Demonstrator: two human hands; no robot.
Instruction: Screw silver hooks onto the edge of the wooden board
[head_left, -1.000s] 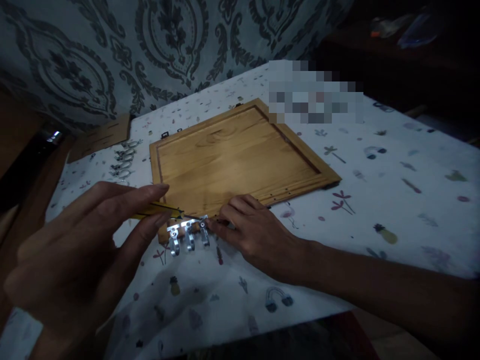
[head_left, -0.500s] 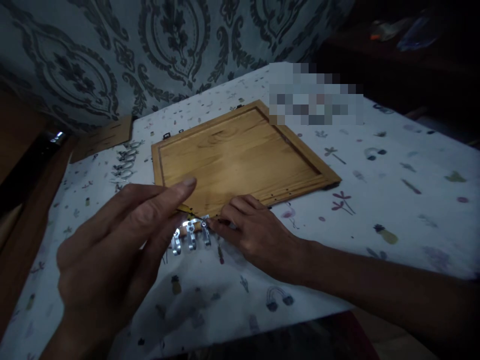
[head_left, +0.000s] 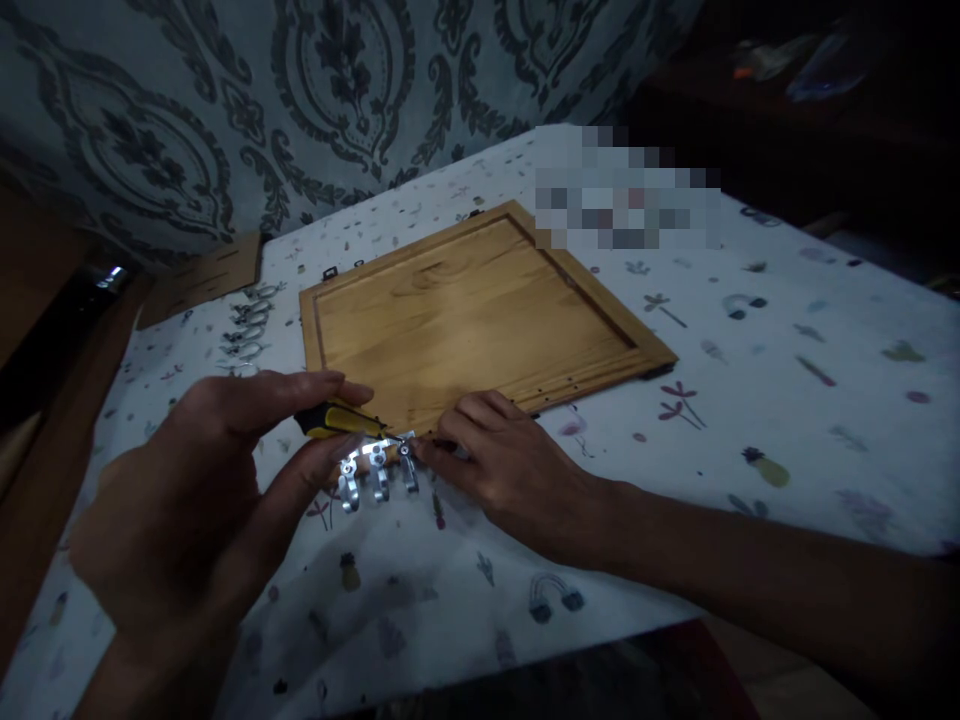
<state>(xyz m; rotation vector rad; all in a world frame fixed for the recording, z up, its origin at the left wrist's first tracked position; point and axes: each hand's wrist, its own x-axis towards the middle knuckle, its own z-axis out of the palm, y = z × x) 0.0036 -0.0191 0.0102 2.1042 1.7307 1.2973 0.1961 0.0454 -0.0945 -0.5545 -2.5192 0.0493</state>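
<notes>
At the board (head_left: 465, 310), the left hand (head_left: 202, 490) grips a screwdriver (head_left: 345, 420) by 3 hooks (head_left: 380, 482), the right hand (head_left: 510, 470) curled, hold unclear.

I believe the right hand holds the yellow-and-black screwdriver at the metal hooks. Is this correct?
Not quite: the head view shows the left hand, not the right hand, holding the yellow-and-black screwdriver at the metal hooks.

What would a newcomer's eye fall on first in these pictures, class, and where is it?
Probably the warm-toned wooden panel, lying mid-table on a patterned white cloth. Then the shiny strip of three metal hooks at its near-left edge, where the left hand holds a yellow-and-black screwdriver and the right hand rests alongside.
</notes>
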